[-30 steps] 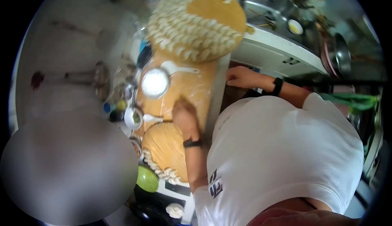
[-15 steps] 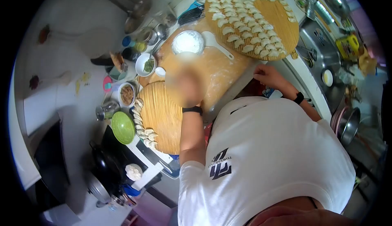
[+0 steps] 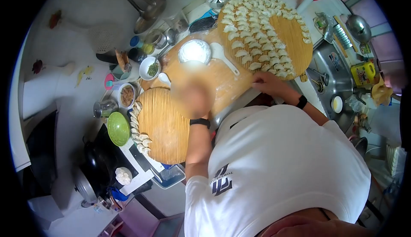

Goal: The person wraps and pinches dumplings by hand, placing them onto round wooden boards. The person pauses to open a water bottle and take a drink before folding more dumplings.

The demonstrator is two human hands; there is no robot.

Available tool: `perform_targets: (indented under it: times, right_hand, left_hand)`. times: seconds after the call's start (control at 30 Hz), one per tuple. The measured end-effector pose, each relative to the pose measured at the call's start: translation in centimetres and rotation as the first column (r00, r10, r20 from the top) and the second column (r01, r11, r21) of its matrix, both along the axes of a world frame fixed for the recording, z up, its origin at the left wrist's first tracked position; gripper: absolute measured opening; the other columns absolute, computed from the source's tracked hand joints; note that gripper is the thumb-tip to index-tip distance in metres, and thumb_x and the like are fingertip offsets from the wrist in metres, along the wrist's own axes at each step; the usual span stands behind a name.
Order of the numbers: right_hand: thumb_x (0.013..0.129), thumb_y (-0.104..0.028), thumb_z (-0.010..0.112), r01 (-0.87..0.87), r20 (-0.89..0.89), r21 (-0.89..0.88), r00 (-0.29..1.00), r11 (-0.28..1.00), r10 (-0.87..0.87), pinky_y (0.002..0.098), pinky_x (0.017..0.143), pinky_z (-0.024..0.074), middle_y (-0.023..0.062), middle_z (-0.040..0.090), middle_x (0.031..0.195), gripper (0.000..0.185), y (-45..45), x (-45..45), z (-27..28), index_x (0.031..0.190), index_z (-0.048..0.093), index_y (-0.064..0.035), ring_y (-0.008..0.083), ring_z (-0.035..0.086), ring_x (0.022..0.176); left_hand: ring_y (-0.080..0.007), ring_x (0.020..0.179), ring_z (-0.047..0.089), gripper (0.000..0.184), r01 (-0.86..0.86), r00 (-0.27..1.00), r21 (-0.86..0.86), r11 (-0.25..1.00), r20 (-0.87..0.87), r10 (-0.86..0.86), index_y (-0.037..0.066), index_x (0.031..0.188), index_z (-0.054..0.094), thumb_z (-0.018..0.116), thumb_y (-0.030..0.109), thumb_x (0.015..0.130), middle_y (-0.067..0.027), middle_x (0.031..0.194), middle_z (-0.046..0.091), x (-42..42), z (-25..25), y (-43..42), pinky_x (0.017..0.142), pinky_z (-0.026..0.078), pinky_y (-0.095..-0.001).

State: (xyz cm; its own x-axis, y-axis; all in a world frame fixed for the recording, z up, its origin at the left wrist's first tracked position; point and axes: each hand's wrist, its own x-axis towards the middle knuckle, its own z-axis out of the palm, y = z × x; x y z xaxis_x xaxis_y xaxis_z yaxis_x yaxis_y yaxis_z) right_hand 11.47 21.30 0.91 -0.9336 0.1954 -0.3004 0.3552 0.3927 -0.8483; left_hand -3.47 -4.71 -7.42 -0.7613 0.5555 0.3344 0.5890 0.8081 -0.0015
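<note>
My left hand [image 3: 195, 95], with a black band at the wrist, is over the near left part of the large wooden work board [image 3: 235, 87]. A blur hides its fingers and anything in them. My right hand [image 3: 267, 83] is at the board's right edge, its fingers bent and drawn together; whatever they may hold is hidden. Just beyond it lies a round wooden board [image 3: 291, 35] with rows of dumplings [image 3: 257, 31]. Near my left hand is another round board [image 3: 160, 125], with several dumplings [image 3: 136, 128] along its left rim.
A bowl of flour [image 3: 195, 52], a white scraper [image 3: 224, 59] and a white spoon [image 3: 164, 79] lie on the work board. Left are a bowl of chopped greens [image 3: 150, 68], a bowl of filling [image 3: 127, 96] and a green bowl [image 3: 118, 128]. A metal sink [image 3: 332, 65] is right.
My right hand has moved left, from beside my body to the work board's edge. My left hand stays over the board, still blurred. The whole view has shifted slightly.
</note>
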Motion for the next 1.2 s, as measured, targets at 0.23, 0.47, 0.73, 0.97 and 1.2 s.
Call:
perform_targets:
  times: [0.23, 0.47, 0.73, 0.97, 1.2]
  right_hand:
    - [0.080, -0.019, 0.065, -0.125, -0.079, 0.082, 0.988, 0.989, 0.132, 0.0353, 0.063, 0.0478, 0.0100, 0.064, 0.075, 0.018, 1.3, -1.2, -0.7, 0.084, 0.063, -0.0016, 0.0217, 0.061, 0.069]
    - [0.082, -0.015, 0.069, -0.292, -0.268, 0.009, 0.921, 0.956, 0.283, 0.0282, 0.063, 0.0463, 0.0055, 0.060, 0.077, 0.017, 0.1, -4.6, 0.0, 0.089, 0.060, -0.0036, 0.0146, 0.057, 0.071]
    - [0.078, -0.022, 0.075, -0.245, -0.499, 0.218, 0.804, 0.945, 0.323, 0.0321, 0.070, 0.0484, 0.0098, 0.058, 0.089, 0.034, -5.4, -7.2, 3.0, 0.102, 0.058, -0.0040, 0.0186, 0.057, 0.079]
    - [0.080, -0.019, 0.072, -0.263, -0.483, 0.066, 0.836, 0.962, 0.262, 0.0300, 0.069, 0.0494, 0.0099, 0.061, 0.087, 0.031, -7.2, -7.9, 2.4, 0.100, 0.057, -0.0008, 0.0192, 0.060, 0.075]
    - [0.092, -0.015, 0.062, -0.298, -0.188, -0.683, 0.954, 0.667, 0.234, 0.0234, 0.068, 0.0484, 0.0024, 0.061, 0.092, 0.023, -8.4, -9.3, 1.6, 0.111, 0.056, -0.0014, 0.0083, 0.058, 0.079]
  left_hand:
    - [-0.0237, 0.091, 0.058, 0.029, 0.265, 0.951, 0.352, 0.898, 0.059, -0.304, 0.004, 0.110, 0.058, 0.061, 0.022, 0.089, -0.0106, 0.103, 0.061, 2.9, 2.0, 1.4, 0.079, 0.048, -0.0381]
    - [-0.0141, 0.096, 0.055, 0.028, -0.351, 0.418, 0.725, 0.593, 0.688, -0.593, 0.003, 0.117, 0.054, 0.062, 0.010, 0.091, -0.0042, 0.110, 0.056, 1.5, 0.3, 0.1, 0.080, 0.050, -0.0277]
    - [-0.0195, 0.077, 0.064, 0.018, -0.926, 0.080, 0.342, 0.158, 0.590, -0.804, 0.000, 0.106, 0.058, 0.059, 0.011, 0.091, -0.0074, 0.087, 0.063, 2.9, 8.5, 1.9, 0.072, 0.057, -0.0310]
    - [-0.0226, 0.090, 0.067, 0.028, -0.904, 0.107, 0.399, 0.152, 0.558, -0.823, -0.003, 0.110, 0.057, 0.055, 0.021, 0.096, -0.0153, 0.102, 0.066, 4.2, 10.8, 0.1, 0.076, 0.059, -0.0334]
    - [-0.0241, 0.097, 0.065, 0.031, -0.870, 0.195, 0.473, 0.139, 0.588, -0.785, -0.001, 0.117, 0.055, 0.058, 0.020, 0.094, -0.0131, 0.108, 0.064, 4.6, 11.9, -0.3, 0.087, 0.056, -0.0336]
